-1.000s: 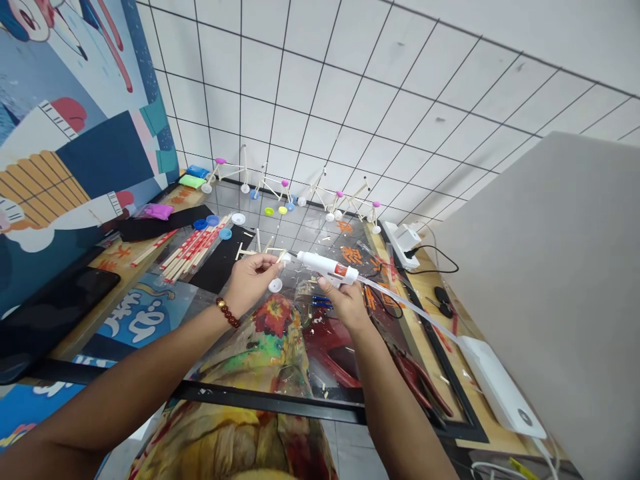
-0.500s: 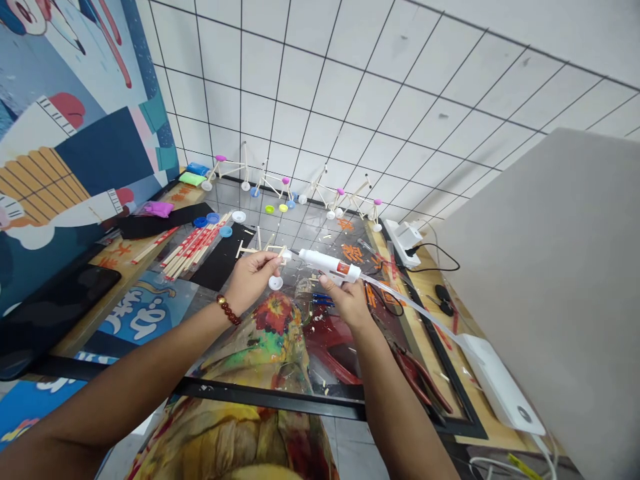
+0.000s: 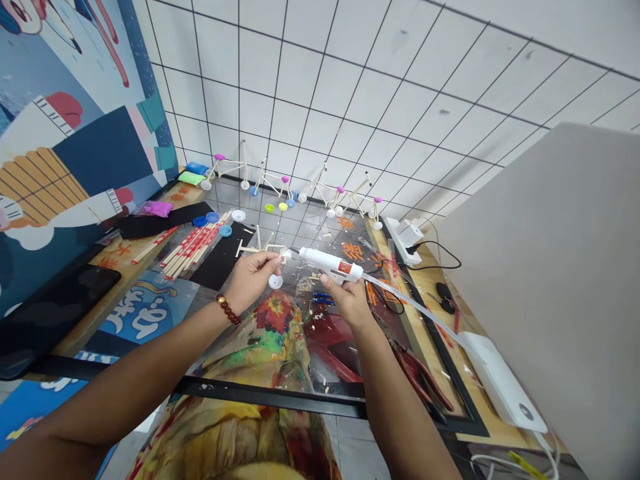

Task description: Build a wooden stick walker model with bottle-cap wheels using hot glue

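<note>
My right hand (image 3: 347, 300) is closed around a white hot glue gun (image 3: 325, 261), its dark nozzle pointing left. A clear glue stick (image 3: 395, 291) sticks out of the gun's back end. Thumb and fingers of my left hand (image 3: 253, 277) pinch a small white bottle cap (image 3: 287, 253), right by the nozzle tip. Just behind these fingers is a small frame of wooden sticks (image 3: 247, 249); whether it is joined to the cap I cannot tell. Another white cap (image 3: 275, 281) lies on the glass tabletop below the fingertips.
Several stick models (image 3: 270, 179) with cap wheels stand along the tiled wall. Red-wrapped chopsticks (image 3: 193, 247) and blue caps (image 3: 213, 218) lie to the left. On the right are a power strip (image 3: 403, 240), red-handled pliers (image 3: 420, 377) and a white box (image 3: 500, 380); a black phone (image 3: 60, 313) sits far left.
Both hands stay almost in place. The cap at my left fingertips has turned slightly, and the glue gun has shifted a touch to the right.
</note>
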